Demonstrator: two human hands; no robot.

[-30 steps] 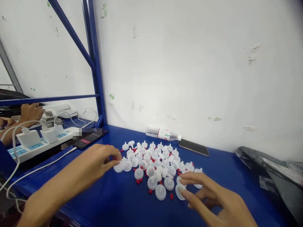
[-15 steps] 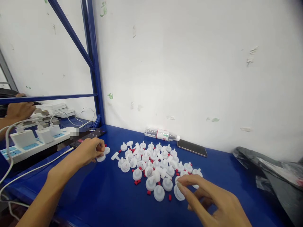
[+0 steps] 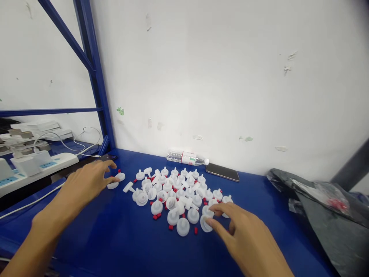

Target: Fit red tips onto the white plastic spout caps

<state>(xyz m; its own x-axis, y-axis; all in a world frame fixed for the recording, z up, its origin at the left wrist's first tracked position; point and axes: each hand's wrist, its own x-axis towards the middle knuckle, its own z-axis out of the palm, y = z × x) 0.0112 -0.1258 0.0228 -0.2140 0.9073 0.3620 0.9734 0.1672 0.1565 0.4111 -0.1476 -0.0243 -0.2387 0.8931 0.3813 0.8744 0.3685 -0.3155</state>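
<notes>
Many white plastic nozzle caps (image 3: 183, 227), round discs with a spout, lie heaped on the blue table. Small red tips (image 3: 196, 230) are scattered among them. Left of the heap, my left hand (image 3: 89, 179) is open, thumb and index finger apart, beside a white cap with a red tip (image 3: 119, 171) on its spout. A second white cap (image 3: 113, 185) lies just below the thumb. My right hand (image 3: 245, 234) has thumb and index finger apart at the heap's right front edge, around the side of a white cap (image 3: 207, 211); whether they touch it is unclear.
A clear water bottle (image 3: 187, 158) lies along the wall, with a dark phone (image 3: 222, 172) beside it. Power strips (image 3: 54, 164) with chargers and white cables stand at left, near a blue metal frame (image 3: 96, 77). A grey plastic bag (image 3: 314, 215) lies at right.
My left hand has opened from a pinch, and a cap with a red tip now shows beside its fingertips. My right hand's fingers have spread wider. The whole view has shifted, moving the scene left.
</notes>
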